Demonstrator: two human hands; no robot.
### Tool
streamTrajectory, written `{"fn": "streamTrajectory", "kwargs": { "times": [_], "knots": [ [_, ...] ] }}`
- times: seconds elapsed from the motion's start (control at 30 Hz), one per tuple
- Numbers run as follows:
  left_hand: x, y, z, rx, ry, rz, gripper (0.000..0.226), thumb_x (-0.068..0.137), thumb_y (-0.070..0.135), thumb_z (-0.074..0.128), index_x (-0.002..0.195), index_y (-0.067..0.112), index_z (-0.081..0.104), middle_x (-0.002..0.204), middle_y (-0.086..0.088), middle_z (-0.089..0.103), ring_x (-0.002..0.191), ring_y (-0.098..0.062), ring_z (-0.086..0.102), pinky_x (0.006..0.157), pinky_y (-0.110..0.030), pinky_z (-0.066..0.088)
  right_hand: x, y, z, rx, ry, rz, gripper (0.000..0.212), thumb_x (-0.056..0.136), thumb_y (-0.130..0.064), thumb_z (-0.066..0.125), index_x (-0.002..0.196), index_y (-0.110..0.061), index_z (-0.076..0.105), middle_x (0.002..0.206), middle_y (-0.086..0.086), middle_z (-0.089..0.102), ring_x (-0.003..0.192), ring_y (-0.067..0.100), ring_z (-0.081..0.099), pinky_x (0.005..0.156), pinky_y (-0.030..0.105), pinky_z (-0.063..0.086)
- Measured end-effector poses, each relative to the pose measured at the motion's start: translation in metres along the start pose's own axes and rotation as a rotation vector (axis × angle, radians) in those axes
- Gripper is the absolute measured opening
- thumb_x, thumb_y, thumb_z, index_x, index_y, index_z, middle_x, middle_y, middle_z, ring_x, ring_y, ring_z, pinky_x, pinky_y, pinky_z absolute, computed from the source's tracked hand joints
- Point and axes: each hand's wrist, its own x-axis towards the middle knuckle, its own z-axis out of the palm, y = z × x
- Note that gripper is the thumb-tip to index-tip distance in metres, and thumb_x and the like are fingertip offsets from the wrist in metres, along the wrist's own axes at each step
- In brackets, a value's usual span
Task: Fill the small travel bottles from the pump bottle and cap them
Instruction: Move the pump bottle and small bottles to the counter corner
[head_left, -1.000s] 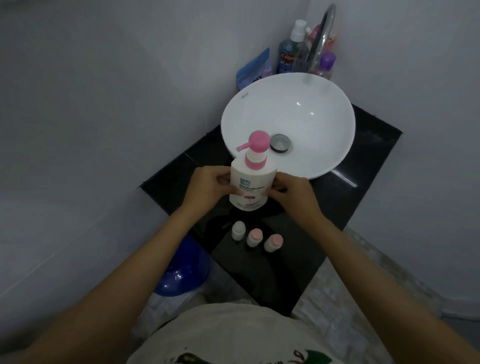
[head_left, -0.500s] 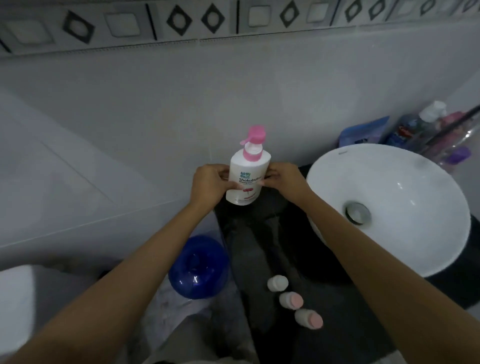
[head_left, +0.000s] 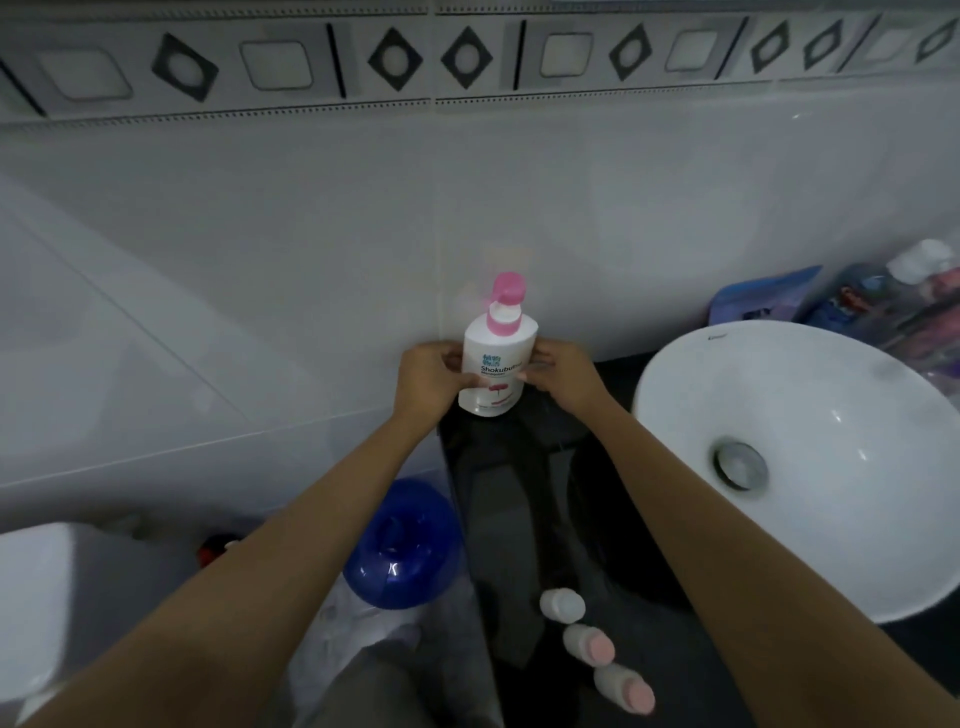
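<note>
A white pump bottle (head_left: 496, 358) with a pink pump head stands upright at the far left corner of the black counter (head_left: 524, 499), against the tiled wall. My left hand (head_left: 428, 382) grips its left side and my right hand (head_left: 563, 376) its right side. Three small travel bottles stand in a row near the counter's front edge: one with a white cap (head_left: 561, 605), and two with pink caps (head_left: 589, 644) (head_left: 626, 688). All three have their caps on.
A white bowl sink (head_left: 769, 415) with a metal drain fills the right of the counter. Behind it stand a blue pouch (head_left: 761, 301) and several toiletry bottles (head_left: 893, 291). A blue water jug (head_left: 402, 543) sits on the floor left of the counter.
Both hands carried the pump bottle from in front of the sink to the counter's far left corner by the wall. My head turned left, so the sink now lies at the right.
</note>
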Motion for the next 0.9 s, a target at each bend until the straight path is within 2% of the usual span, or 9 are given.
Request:
{"fn": "streamTrajectory", "kwargs": {
  "times": [0.1, 0.2, 0.27, 0.37, 0.43, 0.53, 0.63, 0.77, 0.9],
  "knots": [
    [-0.003, -0.002, -0.001, 0.013, -0.001, 0.016, 0.042, 0.061, 0.009, 0.086, 0.099, 0.004, 0.070, 0.095, -0.007, 0.072, 0.082, -0.015, 0.068, 0.073, -0.018, 0.053, -0.002, 0.003, 0.001, -0.008, 0.013, -0.005, 0.041, 0.080, 0.005, 0.064, 0.121, -0.001, 0.059, 0.116, 0.019, 0.065, 0.087, 0.008, 0.058, 0.064, 0.005, 0.044],
    [-0.005, -0.007, -0.002, 0.026, -0.041, -0.016, 0.047, 0.061, 0.006, 0.086, 0.102, 0.003, 0.065, 0.092, -0.005, 0.066, 0.081, -0.016, 0.063, 0.068, -0.012, 0.049, -0.013, 0.007, 0.003, 0.002, 0.064, 0.061, 0.043, 0.080, 0.000, 0.067, 0.122, -0.003, 0.058, 0.116, 0.016, 0.065, 0.095, 0.015, 0.059, 0.076, 0.022, 0.048],
    [-0.010, -0.014, -0.003, 0.073, -0.054, -0.086, 0.048, 0.062, 0.002, 0.085, 0.103, 0.002, 0.060, 0.088, -0.008, 0.063, 0.079, -0.019, 0.060, 0.069, -0.021, 0.050, -0.028, 0.010, 0.004, 0.007, 0.109, 0.145, 0.045, 0.080, -0.008, 0.071, 0.123, -0.005, 0.058, 0.113, 0.012, 0.065, 0.100, 0.020, 0.060, 0.085, 0.032, 0.049],
    [-0.028, -0.026, -0.005, 0.165, -0.012, -0.116, 0.032, 0.069, -0.001, 0.078, 0.092, 0.007, 0.057, 0.074, -0.004, 0.058, 0.074, -0.020, 0.058, 0.060, -0.022, 0.045, -0.066, 0.012, 0.001, -0.003, 0.132, 0.280, 0.049, 0.080, -0.021, 0.073, 0.125, -0.012, 0.056, 0.116, 0.010, 0.065, 0.100, 0.018, 0.060, 0.097, 0.037, 0.048],
    [-0.046, -0.028, -0.002, 0.140, -0.038, -0.085, 0.021, 0.075, -0.002, 0.072, 0.088, 0.008, 0.058, 0.074, -0.004, 0.059, 0.074, -0.021, 0.059, 0.061, -0.020, 0.044, -0.102, 0.012, -0.002, -0.045, 0.152, 0.310, 0.044, 0.080, -0.028, 0.072, 0.121, -0.017, 0.059, 0.112, 0.005, 0.067, 0.100, 0.017, 0.062, 0.097, 0.034, 0.048],
    [-0.072, -0.019, 0.009, 0.031, -0.319, 0.001, 0.015, 0.079, -0.002, 0.069, 0.091, 0.006, 0.063, 0.085, -0.009, 0.065, 0.080, -0.019, 0.061, 0.074, -0.022, 0.048, -0.166, 0.013, -0.001, -0.023, 0.275, 0.292, 0.034, 0.079, -0.029, 0.073, 0.110, -0.015, 0.065, 0.099, 0.003, 0.070, 0.087, 0.011, 0.063, 0.083, 0.017, 0.048],
    [-0.097, -0.005, 0.022, 0.000, -0.676, 0.125, 0.024, 0.076, 0.008, 0.076, 0.095, 0.017, 0.065, 0.095, 0.001, 0.068, 0.089, -0.008, 0.064, 0.082, -0.016, 0.048, -0.226, 0.018, 0.008, 0.052, 0.421, 0.327, 0.031, 0.079, -0.026, 0.074, 0.106, -0.013, 0.067, 0.092, 0.004, 0.071, 0.079, 0.007, 0.063, 0.068, 0.004, 0.045],
    [-0.126, 0.000, 0.042, 0.097, -0.956, 0.295, 0.050, 0.063, 0.022, 0.087, 0.106, 0.027, 0.063, 0.108, 0.010, 0.064, 0.100, 0.001, 0.059, 0.089, -0.009, 0.045, -0.282, 0.033, 0.031, 0.073, 0.495, 0.427, 0.048, 0.073, -0.037, 0.078, 0.114, -0.018, 0.063, 0.096, -0.004, 0.067, 0.086, 0.004, 0.063, 0.071, 0.007, 0.048],
    [-0.143, -0.009, 0.060, 0.212, -1.068, 0.387, 0.057, 0.059, 0.020, 0.088, 0.108, 0.030, 0.061, 0.109, 0.009, 0.062, 0.101, -0.001, 0.058, 0.089, -0.014, 0.047, -0.301, 0.048, 0.061, -0.220, 0.434, 0.473, 0.064, 0.069, -0.049, 0.074, 0.124, -0.019, 0.056, 0.113, -0.001, 0.066, 0.099, 0.014, 0.063, 0.087, 0.028, 0.049]
  ]
}}
